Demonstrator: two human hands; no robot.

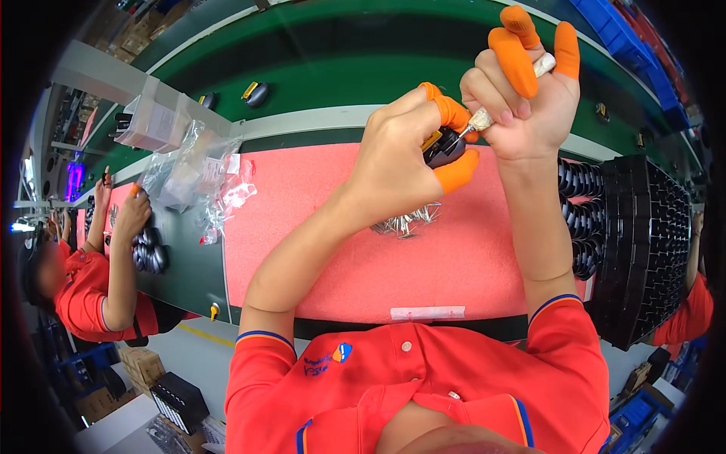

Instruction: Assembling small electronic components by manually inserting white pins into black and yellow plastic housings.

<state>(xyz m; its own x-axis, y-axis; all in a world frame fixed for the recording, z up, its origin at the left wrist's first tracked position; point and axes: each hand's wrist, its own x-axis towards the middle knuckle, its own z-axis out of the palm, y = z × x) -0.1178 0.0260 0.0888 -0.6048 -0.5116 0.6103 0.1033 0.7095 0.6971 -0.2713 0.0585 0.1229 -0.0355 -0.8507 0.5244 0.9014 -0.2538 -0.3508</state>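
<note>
Above the pink mat [295, 219], my left hand [389, 147] grips a small black rounded part [446, 153] with a yellow patch, its fingers and thumb closed round it. Orange finger cots cover several fingertips on both hands. A slim tool [481, 119] with a white wrapped handle and a thin metal shaft is held in my right hand [533, 113], palm turned up. The shaft's tip meets the black part; exactly where is hidden by my fingers. Below my left hand lies a heap of thin metal pins [407, 222].
A green conveyor belt [325, 76] runs beyond the mat, carrying a black-and-yellow part [256, 93]. Clear plastic bags [189, 178] lie left, near a white box [155, 121]. Rows of dark rounded parts [581, 219] and stacked black trays [643, 242] stand right. A co-worker [83, 280] works at left.
</note>
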